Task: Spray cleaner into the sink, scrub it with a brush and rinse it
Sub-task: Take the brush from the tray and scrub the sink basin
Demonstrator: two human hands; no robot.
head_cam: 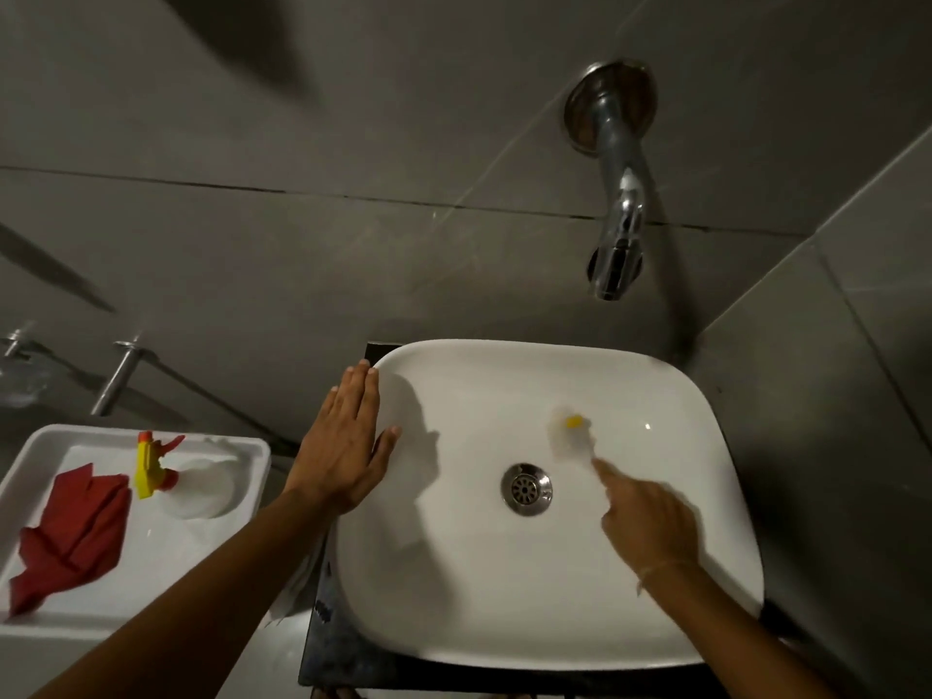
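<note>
Around the drain (526, 489) the sink (504, 623) basin lies open to me, near side and left. My right hand (650, 527) and blurred brush (572, 436) fill its right. My left hand (343, 446) covers the left rim; the tap (618, 234) overhangs behind.

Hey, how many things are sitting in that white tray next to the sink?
2. A red cloth lies in the left part of the tray, and a spray bottle with a yellow trigger head lies on its side at the back right. Anything under the cloth would be hidden.
</note>
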